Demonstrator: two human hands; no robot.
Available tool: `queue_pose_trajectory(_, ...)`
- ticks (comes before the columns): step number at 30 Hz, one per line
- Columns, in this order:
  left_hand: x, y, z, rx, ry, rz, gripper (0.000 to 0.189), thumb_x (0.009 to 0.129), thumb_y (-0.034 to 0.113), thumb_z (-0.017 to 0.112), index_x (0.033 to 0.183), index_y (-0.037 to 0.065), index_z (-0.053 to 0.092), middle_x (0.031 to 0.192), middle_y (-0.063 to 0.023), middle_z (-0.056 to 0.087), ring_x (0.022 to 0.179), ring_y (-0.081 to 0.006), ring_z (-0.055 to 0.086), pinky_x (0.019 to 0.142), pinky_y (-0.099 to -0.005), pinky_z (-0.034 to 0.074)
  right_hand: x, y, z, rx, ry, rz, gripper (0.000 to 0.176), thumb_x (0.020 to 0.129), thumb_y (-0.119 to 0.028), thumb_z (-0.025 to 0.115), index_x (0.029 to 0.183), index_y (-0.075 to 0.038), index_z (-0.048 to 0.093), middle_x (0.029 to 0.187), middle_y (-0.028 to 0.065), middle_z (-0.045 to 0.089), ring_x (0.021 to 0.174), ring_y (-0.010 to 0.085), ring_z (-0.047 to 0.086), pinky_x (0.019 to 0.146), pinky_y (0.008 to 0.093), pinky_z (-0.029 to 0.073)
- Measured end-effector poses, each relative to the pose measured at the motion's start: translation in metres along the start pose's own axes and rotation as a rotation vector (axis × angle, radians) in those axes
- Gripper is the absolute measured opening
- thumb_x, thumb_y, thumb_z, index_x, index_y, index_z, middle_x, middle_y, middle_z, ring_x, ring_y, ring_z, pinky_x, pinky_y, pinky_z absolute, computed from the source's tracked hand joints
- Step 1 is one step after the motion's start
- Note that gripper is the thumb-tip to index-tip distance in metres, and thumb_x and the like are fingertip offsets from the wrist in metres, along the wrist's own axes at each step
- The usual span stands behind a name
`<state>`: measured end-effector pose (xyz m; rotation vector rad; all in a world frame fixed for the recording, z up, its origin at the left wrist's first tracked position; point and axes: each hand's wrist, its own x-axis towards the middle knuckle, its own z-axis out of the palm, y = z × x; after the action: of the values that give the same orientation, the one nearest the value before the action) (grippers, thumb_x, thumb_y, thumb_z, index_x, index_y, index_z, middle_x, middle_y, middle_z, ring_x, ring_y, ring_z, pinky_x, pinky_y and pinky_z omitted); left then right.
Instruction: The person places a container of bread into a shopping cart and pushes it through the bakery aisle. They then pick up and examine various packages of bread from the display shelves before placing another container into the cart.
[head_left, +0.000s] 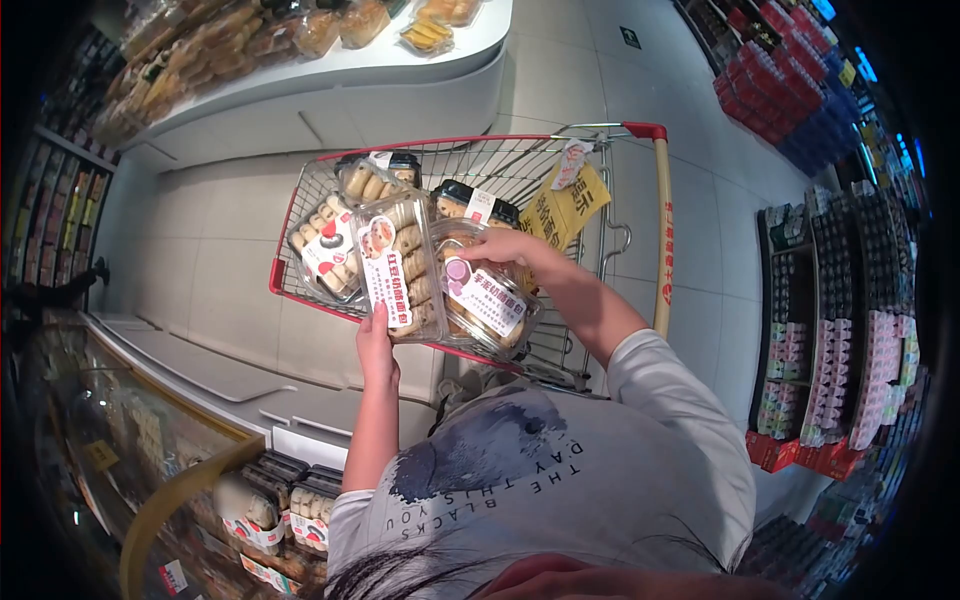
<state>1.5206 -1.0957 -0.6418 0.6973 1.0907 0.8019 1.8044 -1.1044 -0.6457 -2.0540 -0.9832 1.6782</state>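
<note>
In the head view, my left hand [377,342] grips the near end of a clear plastic box of bread rolls [408,240] with a white and red label. The box is tilted over the shopping cart. My right hand [505,247] is on the far part of a second clear box of bread with a purple and white label [490,305], fingers bent over it; their undersides are hidden. The two boxes lie side by side. Beneath and around them in the cart are another box of rolls [325,250] and a black-based box [470,205].
The red-rimmed wire cart [450,140] has a yellow sign [568,205] near its handle [663,250]. A white counter [400,85] with bagged bread stands beyond. A glass-fronted display [150,440] is at lower left, stocked shelves [835,310] at right.
</note>
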Motion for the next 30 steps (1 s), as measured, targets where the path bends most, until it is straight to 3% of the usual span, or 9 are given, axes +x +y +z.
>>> queue_pose_trajectory(1,0.0,-0.005,-0.003,0.052,-0.026,-0.021,0.037,0.087,0.028,0.054,0.102,-0.005,0.054,0.092,-0.008,0.06,0.08,-0.0111,0.056,0.072,-0.0247,0.043,0.005,-0.003,-0.009,0.035,0.054,0.043,0.053,0.071,-0.039,0.067,0.1,0.005,0.057,0.087,0.0133,0.061,0.077,0.0182,0.059,0.062,0.0296,0.046)
queue_pose_trajectory(3,-0.008,0.001,0.007,0.075,-0.046,0.036,0.037,0.087,0.028,0.056,0.102,-0.006,0.054,0.092,-0.0078,0.06,0.079,-0.0109,0.055,0.072,-0.0247,0.042,0.031,0.004,-0.028,-0.005,0.444,-0.079,0.056,0.07,-0.039,0.068,0.101,0.006,0.056,0.089,0.0168,0.061,0.083,0.0246,0.06,0.07,0.0323,0.047)
queue_pose_trajectory(5,-0.011,0.004,0.006,0.12,-0.029,0.047,0.037,0.086,0.027,0.057,0.101,-0.007,0.054,0.091,-0.0078,0.06,0.079,-0.0107,0.054,0.073,-0.0248,0.042,0.052,0.014,-0.046,-0.258,0.761,-0.052,0.057,0.066,-0.036,0.07,0.103,0.005,0.054,0.089,0.0227,0.06,0.088,0.0319,0.06,0.075,0.0367,0.049)
queue_pose_trajectory(7,-0.01,0.006,-0.003,0.181,0.026,0.011,0.037,0.085,0.026,0.058,0.1,-0.007,0.055,0.09,-0.0081,0.06,0.079,-0.0106,0.053,0.074,-0.0249,0.041,0.066,0.032,-0.058,-0.445,0.675,0.009,0.065,0.062,-0.033,0.073,0.11,0.003,0.048,0.098,0.0221,0.057,0.095,0.0328,0.057,0.08,0.0373,0.047)
queue_pose_trajectory(12,0.002,0.007,-0.031,0.354,0.228,0.139,0.04,0.082,0.027,0.062,0.099,-0.007,0.055,0.088,-0.0091,0.061,0.076,-0.0105,0.054,0.07,-0.0245,0.042,0.086,0.069,-0.056,-0.763,0.357,0.063,0.092,0.054,-0.026,0.079,0.127,-0.001,0.027,0.12,0.0191,0.045,0.11,0.0342,0.047,0.092,0.0378,0.041)
queue_pose_trajectory(16,0.02,0.001,-0.032,0.464,0.262,0.214,0.046,0.077,0.031,0.067,0.097,-0.009,0.055,0.084,-0.0099,0.061,0.072,-0.0111,0.055,0.065,-0.0239,0.043,0.116,0.103,-0.038,-0.746,0.594,-0.146,0.092,0.056,-0.022,0.076,0.13,-0.001,0.024,0.124,0.0188,0.04,0.117,0.0318,0.04,0.095,0.0368,0.038)
queue_pose_trajectory(19,0.035,-0.008,-0.025,0.513,0.23,0.157,0.052,0.074,0.035,0.07,0.097,-0.01,0.055,0.08,-0.0114,0.062,0.071,-0.0126,0.056,0.066,-0.0245,0.044,0.107,0.088,-0.045,-0.66,0.472,-0.126,0.093,0.057,-0.024,0.075,0.131,-0.001,0.023,0.123,0.0181,0.041,0.115,0.032,0.042,0.095,0.036,0.038)
queue_pose_trajectory(24,0.045,-0.001,-0.002,0.557,0.162,0.068,0.054,0.075,0.037,0.068,0.099,-0.009,0.055,0.082,-0.0118,0.062,0.072,-0.0141,0.058,0.066,-0.0251,0.045,0.108,0.058,-0.064,-0.572,0.536,-0.26,0.093,0.042,-0.031,0.076,0.121,0.002,0.039,0.113,0.0235,0.046,0.11,0.0358,0.044,0.094,0.0369,0.038)
queue_pose_trajectory(30,0.049,0.004,0.001,0.598,-0.009,-0.006,0.053,0.077,0.037,0.063,0.101,-0.009,0.054,0.085,-0.0125,0.062,0.075,-0.0148,0.058,0.069,-0.0257,0.044,0.022,-0.05,-0.101,-0.712,0.568,-0.129,0.08,0.042,-0.032,0.074,0.112,-0.003,0.051,0.111,0.0192,0.052,0.107,0.0316,0.048,0.09,0.0374,0.043)
